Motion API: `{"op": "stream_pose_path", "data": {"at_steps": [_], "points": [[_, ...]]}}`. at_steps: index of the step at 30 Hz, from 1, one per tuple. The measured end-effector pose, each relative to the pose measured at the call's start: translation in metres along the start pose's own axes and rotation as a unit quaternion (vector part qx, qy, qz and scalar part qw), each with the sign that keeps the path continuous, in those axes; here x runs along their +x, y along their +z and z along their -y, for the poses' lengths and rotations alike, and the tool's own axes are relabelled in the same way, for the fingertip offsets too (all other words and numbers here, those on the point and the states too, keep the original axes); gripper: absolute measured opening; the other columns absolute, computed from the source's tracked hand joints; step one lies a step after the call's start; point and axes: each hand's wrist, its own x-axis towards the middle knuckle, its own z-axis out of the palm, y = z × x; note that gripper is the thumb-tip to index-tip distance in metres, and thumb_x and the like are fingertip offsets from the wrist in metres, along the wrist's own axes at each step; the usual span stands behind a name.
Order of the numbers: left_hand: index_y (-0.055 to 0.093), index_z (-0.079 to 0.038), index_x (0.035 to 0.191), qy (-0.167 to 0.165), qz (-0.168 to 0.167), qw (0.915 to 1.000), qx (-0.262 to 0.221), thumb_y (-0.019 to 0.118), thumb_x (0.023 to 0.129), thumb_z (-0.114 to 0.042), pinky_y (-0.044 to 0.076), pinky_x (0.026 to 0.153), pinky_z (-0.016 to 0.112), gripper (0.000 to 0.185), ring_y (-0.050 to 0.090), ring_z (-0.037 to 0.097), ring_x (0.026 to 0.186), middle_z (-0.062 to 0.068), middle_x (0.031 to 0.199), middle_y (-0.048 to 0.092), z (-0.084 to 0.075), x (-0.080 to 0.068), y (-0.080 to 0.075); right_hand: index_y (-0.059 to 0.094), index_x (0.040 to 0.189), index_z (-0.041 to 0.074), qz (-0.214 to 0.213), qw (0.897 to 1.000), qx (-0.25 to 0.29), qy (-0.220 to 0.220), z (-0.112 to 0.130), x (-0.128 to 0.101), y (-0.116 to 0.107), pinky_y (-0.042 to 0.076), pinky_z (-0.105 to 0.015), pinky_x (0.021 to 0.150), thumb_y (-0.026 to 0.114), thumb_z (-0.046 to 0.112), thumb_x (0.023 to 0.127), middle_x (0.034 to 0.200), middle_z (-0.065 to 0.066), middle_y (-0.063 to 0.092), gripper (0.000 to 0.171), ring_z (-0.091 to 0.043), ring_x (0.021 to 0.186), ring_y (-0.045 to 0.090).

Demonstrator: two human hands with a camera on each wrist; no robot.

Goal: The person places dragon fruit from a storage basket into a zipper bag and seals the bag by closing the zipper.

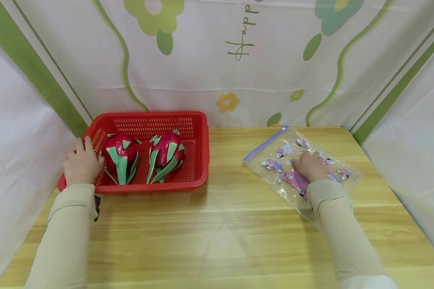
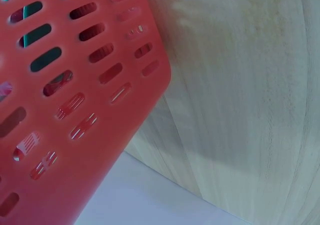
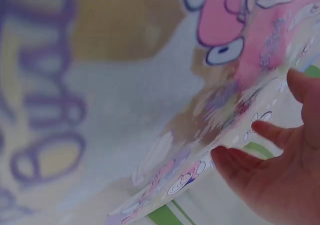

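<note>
Plastic bag under right hand, red basket under left hand

The clear, printed bag lies at the right of the wooden worktop. The right grip touches it, fingers spread apart. The left hand lies over the basket's left end; I cannot tell whether it pinches the rim. Two dragon fruits sit inside. Dragging could crumple the thin bag; pressing unevenly could tip the basket, rolling the fruits.

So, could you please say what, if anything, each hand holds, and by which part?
The left hand holds the red basket by its left end. The right hand is at the plastic bag, with no grip visible.
</note>
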Motion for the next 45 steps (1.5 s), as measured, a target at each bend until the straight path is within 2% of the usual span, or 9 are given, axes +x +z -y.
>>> {"op": "stream_pose_path", "data": {"at_steps": [3,9,17,21,25,32,37,40,45], "points": [[0.004,0.011,0.148,0.000,0.000,1.0000,0.000,0.041,0.096,-0.022,0.034,0.094,0.072,0.071,0.031,0.064,0.115,0.042,0.144,0.014,-0.0011,-0.0001,-0.0004,0.025,0.138,-0.014,-0.004,1.000,0.004,0.017,0.0018,0.0006,0.0035,0.029,-0.077,0.096,0.038,0.040,0.099,0.134,-0.050,0.023,0.069,-0.067,0.123,0.025],[0.004,0.011,0.148,-0.001,0.001,1.0000,0.001,0.041,0.096,-0.022,0.034,0.094,0.073,0.071,0.031,0.064,0.114,0.042,0.144,0.014,-0.0025,-0.0007,-0.0012,0.020,0.145,-0.005,0.004,1.000,0.010,0.007,0.0004,0.0037,0.0081,0.020,-0.078,0.100,0.036,0.040,0.101,0.138,-0.049,0.017,0.065,-0.067,0.127,0.017],[0.004,0.011,0.147,-0.002,0.002,1.0000,0.000,0.041,0.096,-0.021,0.034,0.094,0.073,0.071,0.030,0.065,0.114,0.042,0.144,0.014,-0.0021,-0.0012,-0.0017,0.011,0.147,-0.007,0.030,0.999,0.020,0.006,-0.0033,0.0021,0.0062,0.014,-0.077,0.103,0.033,0.047,0.100,0.141,-0.049,0.009,0.075,-0.068,0.129,0.009],[0.003,0.011,0.148,-0.004,0.004,1.0000,0.005,0.042,0.096,-0.021,0.034,0.094,0.073,0.072,0.030,0.064,0.114,0.042,0.144,0.014,-0.0016,-0.0005,-0.0021,0.019,0.140,-0.011,0.032,0.999,0.022,-0.023,-0.0052,0.0016,0.0052,0.014,-0.073,0.107,0.035,0.045,0.101,0.140,-0.047,0.011,0.069,-0.065,0.131,0.008],[0.003,0.011,0.148,-0.005,0.005,0.9999,0.008,0.042,0.096,-0.021,0.035,0.094,0.073,0.072,0.030,0.064,0.114,0.042,0.144,0.014,-0.0022,-0.0006,-0.0024,0.033,0.121,-0.015,0.018,0.998,0.025,-0.054,-0.0073,0.0017,0.0052,0.019,-0.067,0.110,0.041,0.039,0.101,0.135,-0.046,0.021,0.058,-0.062,0.129,0.017],[0.003,0.011,0.148,-0.005,0.005,0.9999,0.009,0.043,0.095,-0.020,0.034,0.095,0.073,0.073,0.030,0.064,0.114,0.042,0.143,0.014,-0.0024,-0.0007,-0.0013,0.038,0.120,-0.018,-0.005,0.994,0.025,-0.103,-0.0060,0.0022,0.0029,0.030,-0.064,0.106,0.049,0.030,0.099,0.124,-0.043,0.035,0.053,-0.058,0.119,0.035],[0.004,0.011,0.147,-0.004,0.004,0.9999,0.009,0.043,0.095,-0.021,0.035,0.094,0.072,0.072,0.031,0.064,0.113,0.042,0.143,0.015,-0.0014,-0.0003,-0.0001,0.043,0.108,-0.008,-0.027,0.996,0.013,-0.089,-0.0039,0.0028,0.0033,0.039,-0.064,0.094,0.051,0.034,0.098,0.114,-0.037,0.042,0.044,-0.054,0.110,0.043],[0.004,0.011,0.148,-0.003,0.003,0.9999,0.010,0.042,0.095,-0.021,0.035,0.093,0.072,0.072,0.031,0.064,0.113,0.042,0.143,0.015,-0.0012,0.0001,0.0001,0.044,0.108,-0.005,-0.029,0.998,0.005,-0.062,-0.0033,0.0010,0.0036,0.039,-0.065,0.093,0.050,0.044,0.097,0.114,-0.037,0.043,0.051,-0.055,0.113,0.040],[0.003,0.011,0.148,-0.003,0.004,1.0000,0.008,0.042,0.095,-0.021,0.035,0.093,0.072,0.073,0.030,0.064,0.113,0.042,0.143,0.015,-0.0012,0.0000,-0.0005,0.040,0.126,-0.006,-0.007,0.999,-0.004,-0.053,-0.0049,-0.0005,0.0040,0.032,-0.070,0.100,0.048,0.060,0.091,0.128,-0.042,0.037,0.076,-0.060,0.122,0.030]]}}
